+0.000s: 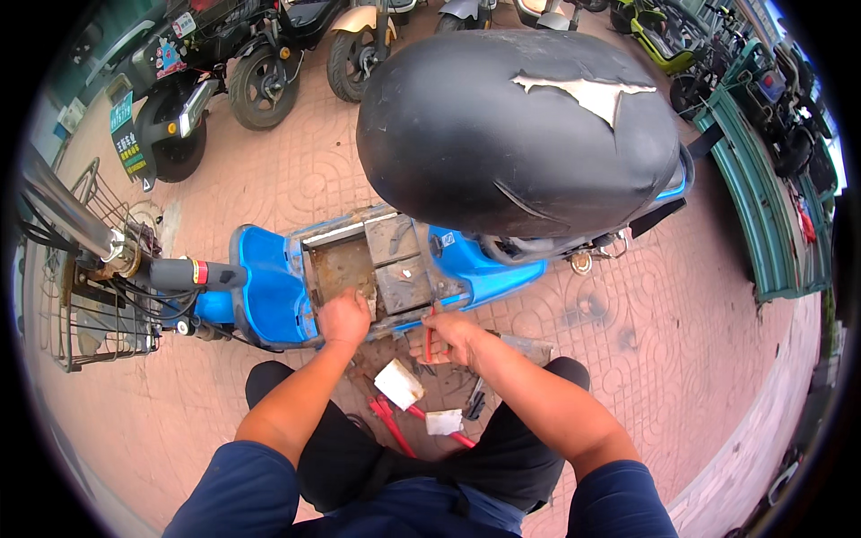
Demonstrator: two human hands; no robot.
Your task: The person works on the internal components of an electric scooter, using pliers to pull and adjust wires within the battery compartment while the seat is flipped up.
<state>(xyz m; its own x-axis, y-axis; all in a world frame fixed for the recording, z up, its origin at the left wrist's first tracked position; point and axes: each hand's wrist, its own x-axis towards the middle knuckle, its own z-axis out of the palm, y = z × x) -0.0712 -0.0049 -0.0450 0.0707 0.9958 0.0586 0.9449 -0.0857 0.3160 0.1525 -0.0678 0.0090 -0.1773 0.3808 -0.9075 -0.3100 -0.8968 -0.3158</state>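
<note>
A blue electric scooter (pixel 272 285) stands crosswise before me, its floor compartment (pixel 348 260) uncovered and dirty inside. My left hand (pixel 345 316) is closed at the compartment's near edge; whatever its fingers hold is hidden. To its right, my right hand (pixel 451 339) grips a slim red-handled tool (pixel 429 334), held upright beside the scooter's near side. The kind of tool is hard to make out. Dark worn blocks (pixel 401 285) fill the compartment's right part. Below my hands, a dirty white block (pixel 399 384) lies on the paving by a red long-handled tool (pixel 391 425).
Above the compartment bulges a black seat (pixel 511 134) with a torn cover. A wire basket (pixel 99 323) hangs at the scooter's left end. More scooters (pixel 265 85) line the far side. A green cargo tricycle bed (pixel 762 197) stands right. A smaller white piece (pixel 444 422) lies between my knees.
</note>
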